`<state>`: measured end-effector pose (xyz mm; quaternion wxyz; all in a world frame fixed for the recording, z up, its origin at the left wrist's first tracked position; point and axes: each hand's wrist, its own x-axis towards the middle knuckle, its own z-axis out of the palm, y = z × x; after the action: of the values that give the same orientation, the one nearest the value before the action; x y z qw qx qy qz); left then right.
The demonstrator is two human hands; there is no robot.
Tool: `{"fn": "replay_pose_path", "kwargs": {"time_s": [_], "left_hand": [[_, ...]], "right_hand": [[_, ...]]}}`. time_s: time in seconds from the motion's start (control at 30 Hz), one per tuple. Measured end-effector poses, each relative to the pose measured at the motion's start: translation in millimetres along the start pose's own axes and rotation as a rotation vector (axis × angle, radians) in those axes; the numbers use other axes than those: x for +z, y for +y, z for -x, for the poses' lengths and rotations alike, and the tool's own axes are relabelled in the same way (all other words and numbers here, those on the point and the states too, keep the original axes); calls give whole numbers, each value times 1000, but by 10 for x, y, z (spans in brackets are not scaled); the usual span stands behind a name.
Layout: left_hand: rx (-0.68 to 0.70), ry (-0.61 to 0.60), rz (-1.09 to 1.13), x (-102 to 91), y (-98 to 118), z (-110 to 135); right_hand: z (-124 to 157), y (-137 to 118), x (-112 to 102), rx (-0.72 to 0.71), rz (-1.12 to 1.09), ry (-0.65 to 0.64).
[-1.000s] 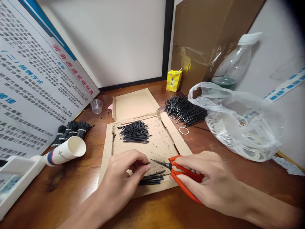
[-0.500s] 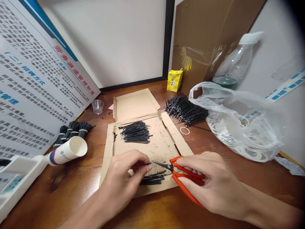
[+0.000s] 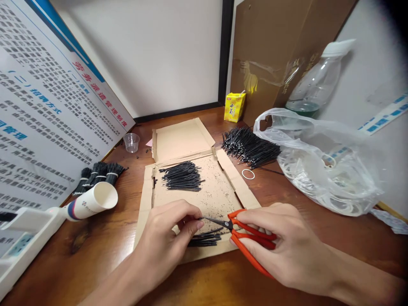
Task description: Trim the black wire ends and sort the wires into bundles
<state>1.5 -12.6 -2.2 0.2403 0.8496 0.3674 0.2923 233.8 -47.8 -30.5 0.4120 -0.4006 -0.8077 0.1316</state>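
Observation:
My left hand (image 3: 174, 231) is closed in a pinch over the cardboard, on a short black wire whose end barely shows at the fingertips. My right hand (image 3: 280, 244) grips small scissors (image 3: 228, 224) by their orange-red handles. The narrow blades point left, almost closed, with their tips at the wire's end beside my left fingertips. Below the blades lie a few loose black wires (image 3: 205, 240), partly hidden by my left hand. Farther back on the opened cardboard box (image 3: 207, 199) rests a flat pile of black wires (image 3: 182, 176). Tiny dark clippings are scattered over the cardboard.
A larger heap of black wires (image 3: 250, 146) lies right of the box, near a white rubber band (image 3: 247, 174). Banded bundles (image 3: 101, 172), a paper cup (image 3: 92, 201) and a clear cup (image 3: 131, 143) are left. A plastic bag (image 3: 331, 170) of white bands stands right, before a bottle (image 3: 315, 80).
The scissor blades have drawn closer together, and their tips have moved slightly left to the wire's end at my left fingertips. My left hand has barely moved.

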Motion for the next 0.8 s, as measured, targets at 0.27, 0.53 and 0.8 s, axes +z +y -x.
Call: {"fn": "replay_pose_path", "kwargs": {"time_s": [0.27, 0.53, 0.8], "left_hand": [[1, -14, -3, 1, -20, 11], [-5, -24, 21, -7, -18, -2], [-12, -24, 22, -10, -11, -1]], "right_hand": [[-25, 21, 3, -5, -34, -41], [-13, 2, 3, 8, -5, -7], [-37, -1, -10, 4, -24, -39]]}}
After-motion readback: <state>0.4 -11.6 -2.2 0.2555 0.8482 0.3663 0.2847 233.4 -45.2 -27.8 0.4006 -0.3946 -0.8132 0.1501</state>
